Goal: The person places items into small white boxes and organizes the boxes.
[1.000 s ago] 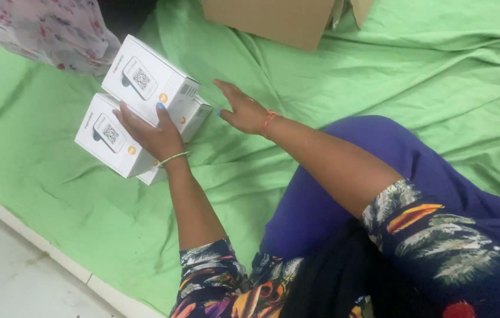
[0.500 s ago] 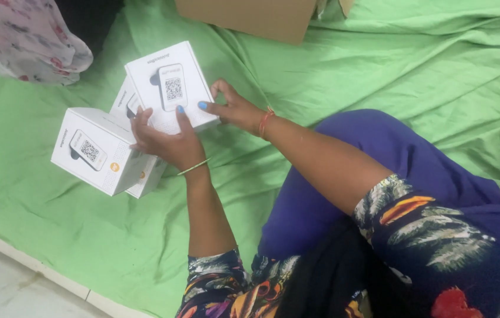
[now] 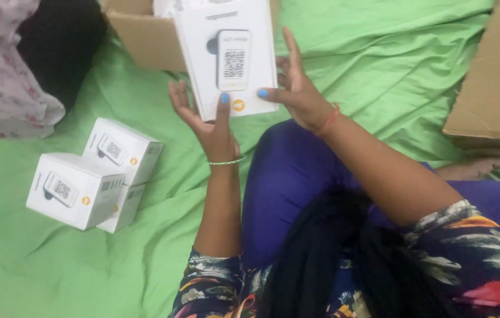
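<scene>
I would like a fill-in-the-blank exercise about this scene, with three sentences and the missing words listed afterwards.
1. Both hands, the left hand and the right hand, hold up one white cardboard box with a picture of a small ____ device on its face.
2. Beside the left arm, more white boxes are stacked on a ____ cloth.
3. The fingernails on both hands are painted ____.

Missing words: white; green; blue

White box (image 3: 226, 53), green sheet (image 3: 379, 59), brown carton (image 3: 144, 41), blue nails.
</scene>
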